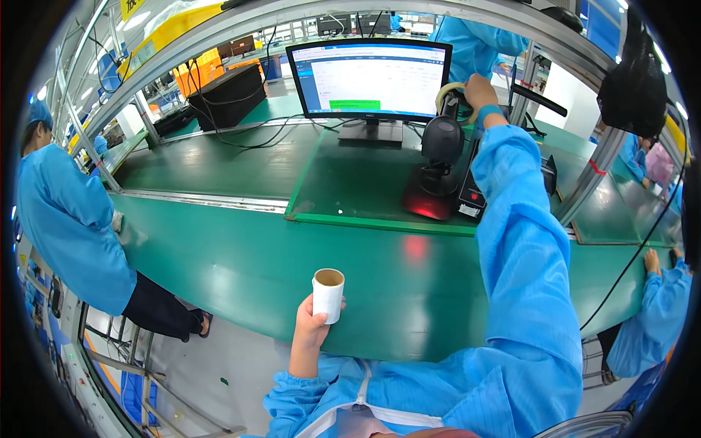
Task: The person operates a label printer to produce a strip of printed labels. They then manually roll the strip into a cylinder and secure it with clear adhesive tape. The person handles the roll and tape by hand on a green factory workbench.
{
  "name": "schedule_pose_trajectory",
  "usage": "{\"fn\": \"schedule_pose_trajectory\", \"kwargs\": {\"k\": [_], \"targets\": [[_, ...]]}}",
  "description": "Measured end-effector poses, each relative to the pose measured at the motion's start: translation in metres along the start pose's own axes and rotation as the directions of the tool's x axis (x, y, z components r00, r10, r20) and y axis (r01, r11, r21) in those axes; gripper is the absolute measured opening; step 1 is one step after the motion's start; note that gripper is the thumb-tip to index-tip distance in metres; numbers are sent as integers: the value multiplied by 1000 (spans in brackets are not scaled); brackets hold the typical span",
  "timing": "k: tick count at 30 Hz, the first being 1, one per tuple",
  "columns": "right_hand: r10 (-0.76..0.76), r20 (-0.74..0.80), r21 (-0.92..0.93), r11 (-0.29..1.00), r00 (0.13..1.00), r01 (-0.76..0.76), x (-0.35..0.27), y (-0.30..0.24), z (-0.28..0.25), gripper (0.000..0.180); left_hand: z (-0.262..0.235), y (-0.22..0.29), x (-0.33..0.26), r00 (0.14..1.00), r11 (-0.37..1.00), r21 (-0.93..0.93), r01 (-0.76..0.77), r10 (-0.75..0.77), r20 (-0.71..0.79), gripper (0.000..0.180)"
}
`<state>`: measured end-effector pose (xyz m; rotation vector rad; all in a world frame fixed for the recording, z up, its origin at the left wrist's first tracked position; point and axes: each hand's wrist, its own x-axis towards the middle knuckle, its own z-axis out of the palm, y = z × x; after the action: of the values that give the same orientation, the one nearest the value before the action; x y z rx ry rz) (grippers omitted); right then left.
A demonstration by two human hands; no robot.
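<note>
My left hand [310, 327] is wrapped around a small white roll [328, 301] with a brown cardboard core, held upright over the near edge of the green bench. Stretched far forward, my right hand [481, 90] has its fingers closed at the edge of a pale yellow ring-shaped roll [442, 93], beside the monitor's right edge. Below that hand stands a black scanner [442, 140] on a stand, casting red light on its base and the bench. A narrow black device [471, 191] sits right of the scanner, partly covered by my right sleeve.
A lit monitor [372, 80] stands on the green bench [219, 237], with loose cables to its left. Metal posts [595, 171] frame the station. Co-workers in blue stand at the left [69, 219] and right [653, 321]; another [475, 44] is behind the monitor.
</note>
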<state>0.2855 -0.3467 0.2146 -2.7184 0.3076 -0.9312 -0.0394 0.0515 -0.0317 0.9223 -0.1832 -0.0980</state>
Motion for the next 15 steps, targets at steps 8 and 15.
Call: {"fn": "schedule_pose_trajectory", "kwargs": {"k": [8,15], "targets": [[-34,-23,-10,999,999,34,6,-13,15,21,0,1,-3,999,999,-3,-45,45,-14,77],[-219,-732,49,928,646,370,-12,-22,-34,19,1,3,-5,999,997,-67,-51,50,-8,88]]}}
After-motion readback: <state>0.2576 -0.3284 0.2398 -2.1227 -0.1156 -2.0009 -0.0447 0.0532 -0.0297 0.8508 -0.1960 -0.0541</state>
